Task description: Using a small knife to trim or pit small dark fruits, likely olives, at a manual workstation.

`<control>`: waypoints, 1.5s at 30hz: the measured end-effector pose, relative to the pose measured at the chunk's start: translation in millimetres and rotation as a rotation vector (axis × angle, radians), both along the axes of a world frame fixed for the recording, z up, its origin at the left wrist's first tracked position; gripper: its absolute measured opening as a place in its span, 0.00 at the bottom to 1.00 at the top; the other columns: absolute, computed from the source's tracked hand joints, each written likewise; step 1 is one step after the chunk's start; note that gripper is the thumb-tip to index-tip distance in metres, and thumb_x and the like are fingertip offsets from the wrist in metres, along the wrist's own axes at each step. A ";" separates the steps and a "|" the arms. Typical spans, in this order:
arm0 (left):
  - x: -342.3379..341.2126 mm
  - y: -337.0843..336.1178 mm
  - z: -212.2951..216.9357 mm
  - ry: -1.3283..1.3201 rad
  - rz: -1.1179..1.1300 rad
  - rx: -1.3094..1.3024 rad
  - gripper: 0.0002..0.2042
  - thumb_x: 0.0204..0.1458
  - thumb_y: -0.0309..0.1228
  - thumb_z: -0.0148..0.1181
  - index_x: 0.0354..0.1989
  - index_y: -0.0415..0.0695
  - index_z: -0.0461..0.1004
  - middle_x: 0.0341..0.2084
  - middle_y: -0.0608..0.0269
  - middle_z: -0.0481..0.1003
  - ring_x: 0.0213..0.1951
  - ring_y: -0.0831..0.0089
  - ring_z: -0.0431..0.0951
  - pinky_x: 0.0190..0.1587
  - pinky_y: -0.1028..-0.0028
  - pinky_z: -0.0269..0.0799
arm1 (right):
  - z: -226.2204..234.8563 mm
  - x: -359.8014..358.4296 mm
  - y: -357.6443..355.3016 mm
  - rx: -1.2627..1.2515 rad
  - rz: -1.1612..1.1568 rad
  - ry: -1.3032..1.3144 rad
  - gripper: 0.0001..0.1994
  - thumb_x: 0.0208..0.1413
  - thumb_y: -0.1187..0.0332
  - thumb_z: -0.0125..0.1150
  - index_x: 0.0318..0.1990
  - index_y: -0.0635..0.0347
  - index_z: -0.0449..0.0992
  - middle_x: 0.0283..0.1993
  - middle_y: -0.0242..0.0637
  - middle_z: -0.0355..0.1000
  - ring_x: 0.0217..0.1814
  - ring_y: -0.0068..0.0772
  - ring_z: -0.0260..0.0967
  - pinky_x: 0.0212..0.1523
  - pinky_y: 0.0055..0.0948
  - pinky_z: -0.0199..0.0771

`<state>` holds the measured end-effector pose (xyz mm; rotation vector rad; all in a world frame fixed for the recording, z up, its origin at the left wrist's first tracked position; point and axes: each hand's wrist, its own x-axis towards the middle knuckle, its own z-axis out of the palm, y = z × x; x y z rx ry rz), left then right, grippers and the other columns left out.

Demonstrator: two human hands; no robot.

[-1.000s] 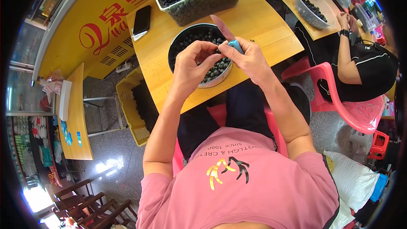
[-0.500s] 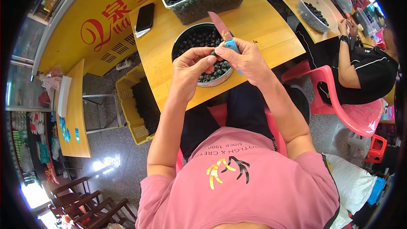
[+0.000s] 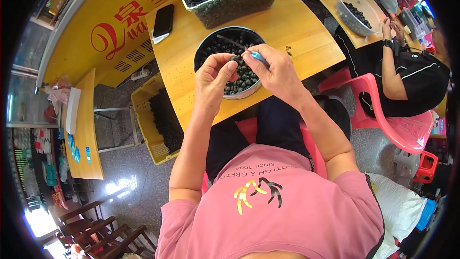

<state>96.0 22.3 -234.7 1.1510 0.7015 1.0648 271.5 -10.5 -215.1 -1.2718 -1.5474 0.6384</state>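
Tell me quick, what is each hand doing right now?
Left hand: closed, pinching a small dark round piece over the round bowl.
Right hand: closed on a blue-handled knife, whose blade points at the piece.

Fruit [image 3: 234, 59]: small, dark, round, pinched between fingertips, upper centre of the frame.
Knife [image 3: 249, 52]: blue handle, thin blade pointing upper left, above the round bowl [image 3: 203, 50].
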 end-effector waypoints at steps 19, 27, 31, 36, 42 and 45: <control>-0.7 -5.8 4.3 -0.116 -0.075 0.008 0.07 0.57 0.25 0.60 0.42 0.38 0.73 0.29 0.66 0.75 0.29 0.82 0.72 0.34 0.81 0.69 | -14.2 18.1 6.1 0.319 -0.078 -0.496 0.05 0.53 0.71 0.62 0.37 0.61 0.75 0.31 0.40 0.73 0.32 0.44 0.72 0.30 0.35 0.71; 1.1 -8.6 4.0 -0.089 0.045 0.007 0.09 0.54 0.24 0.62 0.42 0.36 0.78 0.31 0.65 0.76 0.28 0.81 0.74 0.33 0.82 0.70 | 14.5 6.8 -5.3 -0.125 0.112 0.171 0.12 0.58 0.62 0.63 0.37 0.65 0.77 0.26 0.22 0.69 0.31 0.11 0.60 0.33 0.18 0.66; 7.2 -11.1 4.8 -0.047 0.089 0.129 0.11 0.54 0.22 0.62 0.46 0.36 0.77 0.32 0.66 0.76 0.29 0.80 0.75 0.34 0.82 0.71 | 15.9 -2.8 -6.7 -0.100 0.138 0.322 0.11 0.57 0.64 0.64 0.36 0.64 0.77 0.27 0.22 0.68 0.30 0.11 0.61 0.34 0.16 0.65; 6.9 -15.1 9.5 0.015 0.117 0.064 0.10 0.54 0.22 0.62 0.45 0.36 0.76 0.33 0.65 0.76 0.30 0.80 0.75 0.34 0.82 0.72 | 14.1 -6.0 -4.6 -0.173 0.130 0.362 0.09 0.58 0.65 0.63 0.36 0.62 0.77 0.27 0.21 0.68 0.31 0.09 0.61 0.34 0.14 0.63; 4.8 -18.5 12.7 0.073 0.144 0.131 0.08 0.55 0.21 0.60 0.42 0.36 0.76 0.32 0.66 0.76 0.31 0.81 0.75 0.35 0.82 0.72 | 9.3 -6.7 0.6 -0.225 0.158 0.409 0.10 0.59 0.64 0.62 0.34 0.62 0.76 0.28 0.22 0.69 0.32 0.10 0.62 0.34 0.14 0.63; -8.0 -15.2 13.7 0.090 0.171 0.134 0.07 0.55 0.20 0.60 0.42 0.37 0.77 0.32 0.66 0.76 0.30 0.82 0.75 0.35 0.82 0.71 | -0.1 -11.2 6.9 -0.270 0.186 0.505 0.09 0.60 0.64 0.61 0.34 0.62 0.76 0.29 0.24 0.71 0.32 0.11 0.63 0.34 0.14 0.64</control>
